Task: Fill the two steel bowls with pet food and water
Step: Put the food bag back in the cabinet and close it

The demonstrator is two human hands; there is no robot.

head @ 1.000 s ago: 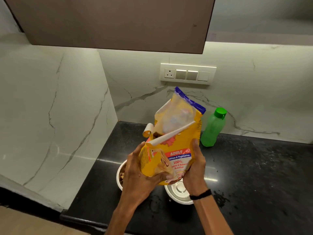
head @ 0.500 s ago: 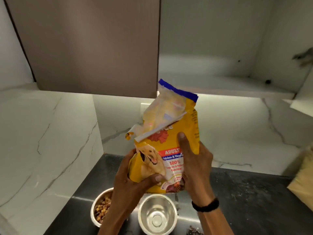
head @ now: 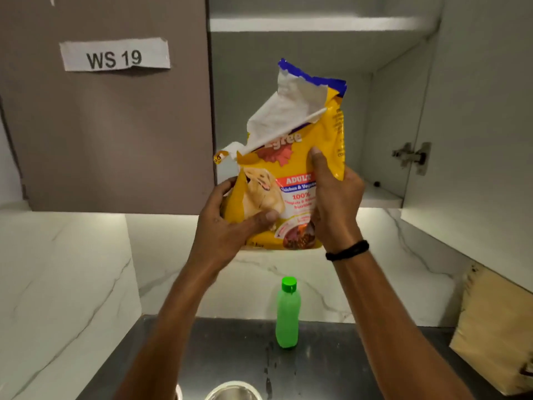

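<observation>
— What is the room showing?

— A dark table (head: 230, 342) is running along a white marble wall (head: 72, 284). Above it a cupboard (head: 389, 111) is standing open, its pale shelves (head: 317, 24) showing; the shut door (head: 115, 125) beside it is wearing a paper label (head: 114, 54) reading "WS 19". A green bottle (head: 287, 316) is standing upright on the table near the wall, and a brown paper bag (head: 496, 327) is sitting at the right edge.

— And the food?

— The pack (head: 291, 168) is being held up in front of the open cupboard, well above the table. It is yellow with a blue top edge, torn open, a white inner flap folding out.

— The grip?

— The left hand (head: 227, 226) is clasping the pack's lower left, the right hand (head: 334, 197) its right side, a black band (head: 347, 251) circling that wrist.

— The bowls?

— One steel bowl (head: 233, 392) is just peeking in at the bottom edge; another rim (head: 178, 394) is barely showing beside it.
</observation>
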